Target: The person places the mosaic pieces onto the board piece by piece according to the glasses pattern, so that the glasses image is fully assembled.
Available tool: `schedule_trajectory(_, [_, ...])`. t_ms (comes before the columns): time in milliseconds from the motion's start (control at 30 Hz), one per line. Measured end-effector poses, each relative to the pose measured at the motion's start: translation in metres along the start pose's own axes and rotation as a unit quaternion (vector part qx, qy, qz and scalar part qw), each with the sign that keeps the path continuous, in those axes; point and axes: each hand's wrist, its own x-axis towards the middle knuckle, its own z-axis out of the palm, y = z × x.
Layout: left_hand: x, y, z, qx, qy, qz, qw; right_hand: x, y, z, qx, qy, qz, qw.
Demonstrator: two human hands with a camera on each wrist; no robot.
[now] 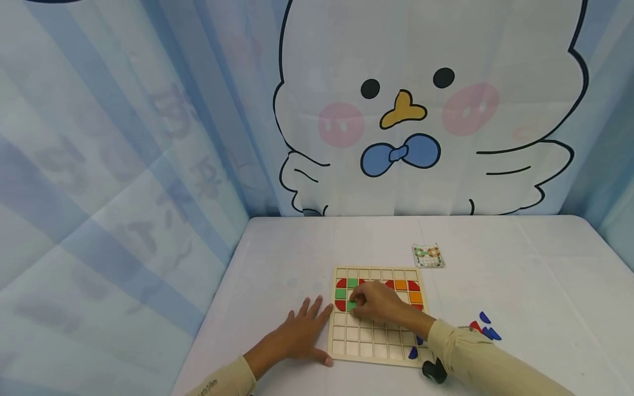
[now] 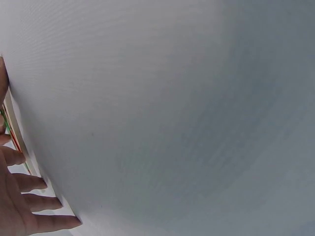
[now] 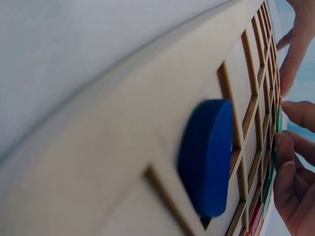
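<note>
A wooden grid board [image 1: 366,349] lies on the table, with red, green and orange pieces in its upper rows. My right hand [image 1: 378,301] reaches over its upper left part, fingers curled, pinching a green square tile [image 1: 351,306] at the fingertips. In the right wrist view, thumb and fingers [image 3: 288,147] meet at the board's far side, with green between their tips. My left hand [image 1: 304,330] is spread beside the board's left edge, fingertips at the frame; in the left wrist view its straight fingers [image 2: 47,201] show along that edge.
Blue pieces [image 1: 413,353] lie on the board's lower right; one looms close in the right wrist view [image 3: 204,157]. More blue pieces [image 1: 490,333] and a red piece [image 1: 475,326] lie to the right. A pattern card [image 1: 428,256] sits behind the board. A black object [image 1: 435,371] is near my right wrist.
</note>
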Motion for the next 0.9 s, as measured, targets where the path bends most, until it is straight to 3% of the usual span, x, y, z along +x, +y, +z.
schedule_trajectory(233, [0.0, 0.002, 0.0, -0.005, -0.003, -0.003, 1.0, -0.006, 0.015, -0.009, 0.01, -0.014, -0.049, 0.9987])
schedule_trajectory(500, [0.002, 0.004, 0.002, -0.006, 0.0, -0.009, 0.9999, -0.03, 0.037, -0.036, 0.059, -0.052, -0.108, 0.991])
schedule_trajectory(700, [0.005, 0.003, 0.005, -0.009, -0.003, -0.012, 0.9999, -0.055, 0.064, -0.063, 0.058, -0.061, -0.073, 0.9938])
schedule_trajectory(900, [0.003, 0.002, 0.004, -0.003, -0.005, -0.015, 0.9999, -0.079, 0.094, -0.085, 0.013, -0.042, -0.01, 0.999])
